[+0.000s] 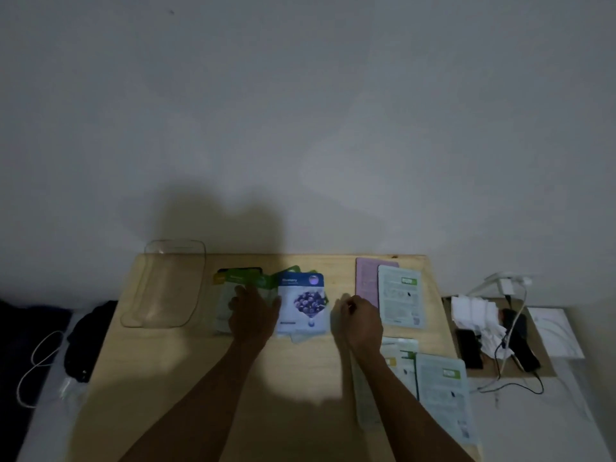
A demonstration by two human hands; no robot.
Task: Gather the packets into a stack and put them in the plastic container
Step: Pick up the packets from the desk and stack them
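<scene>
packets lay scattered over your worktop
blueberry packet faced up; your left hand pressed flat, fingers spread, on green packets; right hand loosely curled, empty.

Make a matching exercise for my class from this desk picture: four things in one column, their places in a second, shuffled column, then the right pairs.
Things
1. plastic container
2. blueberry packet
3. pink packet
4. left hand

Places
A. far right part of the table, partly under a pale packet
B. far left corner of the table, empty
C. resting on the green-topped packets
D. between the two hands, face up

Pairs: 1-B, 2-D, 3-A, 4-C
</scene>
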